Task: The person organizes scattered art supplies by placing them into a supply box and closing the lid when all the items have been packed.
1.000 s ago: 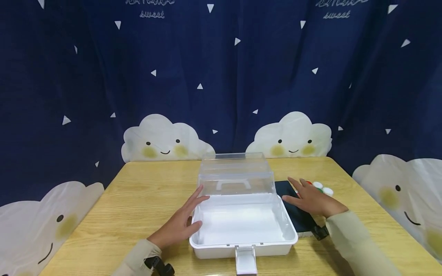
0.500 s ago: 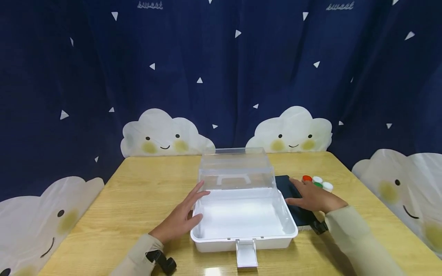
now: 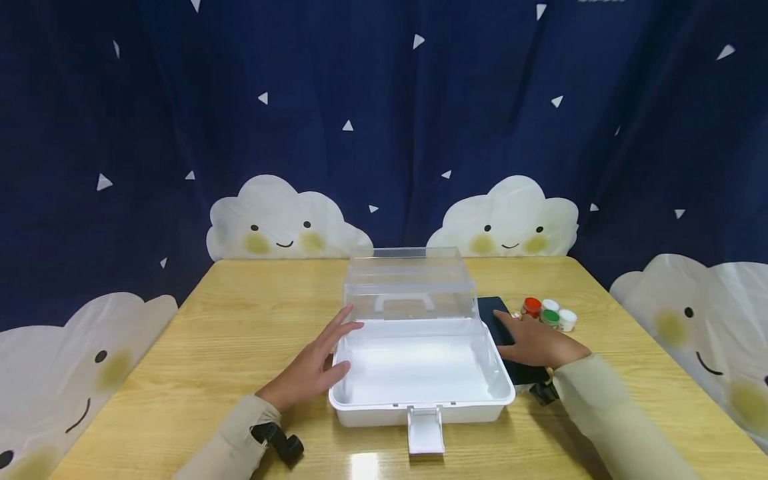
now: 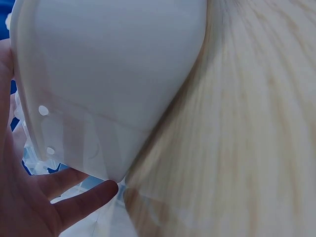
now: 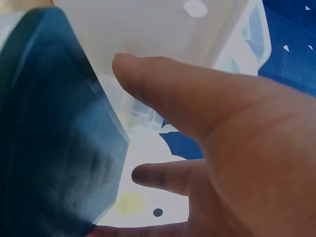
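A white plastic storage box [image 3: 420, 415] stands with its clear lid [image 3: 414, 275] swung back, showing a bare interior. My left hand [image 3: 309, 370] lies along its left side, fingers straight and spread, thumb over the rim. In the left wrist view those fingers [image 4: 86, 205] reach past the end of the box wall [image 4: 113, 74]. Right of the box lies a flat case with a dark top [image 3: 491, 310], pale along its lower edge. Over it hovers my right hand [image 3: 534, 341], fingers extended; the right wrist view shows the dark case [image 5: 59, 138] beside its fingers.
Behind my right hand stand small jars with red [image 3: 531, 305], green [image 3: 549, 316] and white lids [image 3: 567, 318]. From the box's front hangs a white latch [image 3: 425, 433]. A dark blue curtain [image 3: 384, 120] rises beyond the wooden table [image 3: 270, 300].
The head view has tilted down, so the table sits higher in frame. My right hand has drawn slightly toward me over the dark case, uncovering more of the jars. My left hand stays put.
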Motion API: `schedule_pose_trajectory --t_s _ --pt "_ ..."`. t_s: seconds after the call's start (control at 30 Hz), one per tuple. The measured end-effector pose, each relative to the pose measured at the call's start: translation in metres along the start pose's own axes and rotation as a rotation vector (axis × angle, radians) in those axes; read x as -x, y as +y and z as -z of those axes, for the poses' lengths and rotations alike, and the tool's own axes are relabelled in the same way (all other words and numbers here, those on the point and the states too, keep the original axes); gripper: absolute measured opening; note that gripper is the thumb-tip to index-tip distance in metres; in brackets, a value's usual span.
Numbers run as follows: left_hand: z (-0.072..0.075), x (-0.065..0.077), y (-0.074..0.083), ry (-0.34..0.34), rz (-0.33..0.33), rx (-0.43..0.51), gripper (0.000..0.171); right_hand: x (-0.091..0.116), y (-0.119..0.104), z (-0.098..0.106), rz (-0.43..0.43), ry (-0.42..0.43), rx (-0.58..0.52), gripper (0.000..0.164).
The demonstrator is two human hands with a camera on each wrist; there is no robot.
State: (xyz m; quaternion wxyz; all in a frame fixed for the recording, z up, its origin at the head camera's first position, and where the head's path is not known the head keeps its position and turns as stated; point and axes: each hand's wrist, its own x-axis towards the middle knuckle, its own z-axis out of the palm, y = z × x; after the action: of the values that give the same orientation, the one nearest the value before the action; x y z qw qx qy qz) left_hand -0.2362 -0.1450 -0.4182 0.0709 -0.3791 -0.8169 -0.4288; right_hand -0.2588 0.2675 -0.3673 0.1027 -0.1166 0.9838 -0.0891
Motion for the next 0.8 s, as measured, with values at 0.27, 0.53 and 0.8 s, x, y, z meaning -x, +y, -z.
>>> schedule_pose_trajectory --t_s 0.27,0.53,0.8 --pt "0.000 -0.002 -0.004 -0.005 -0.009 0.001 0.065 -0.005 0.004 -0.006 0.005 0.005 0.030 0.089" --pt "-0.004 -0.001 -0.021 -0.014 0.002 0.007 0.068 -0.006 0.003 -0.006 -0.012 -0.030 0.036 0.088" --pt "-0.003 0.000 -0.019 -0.022 0.025 -0.003 0.067 -0.006 0.000 -0.007 -0.038 -0.068 0.028 0.091"
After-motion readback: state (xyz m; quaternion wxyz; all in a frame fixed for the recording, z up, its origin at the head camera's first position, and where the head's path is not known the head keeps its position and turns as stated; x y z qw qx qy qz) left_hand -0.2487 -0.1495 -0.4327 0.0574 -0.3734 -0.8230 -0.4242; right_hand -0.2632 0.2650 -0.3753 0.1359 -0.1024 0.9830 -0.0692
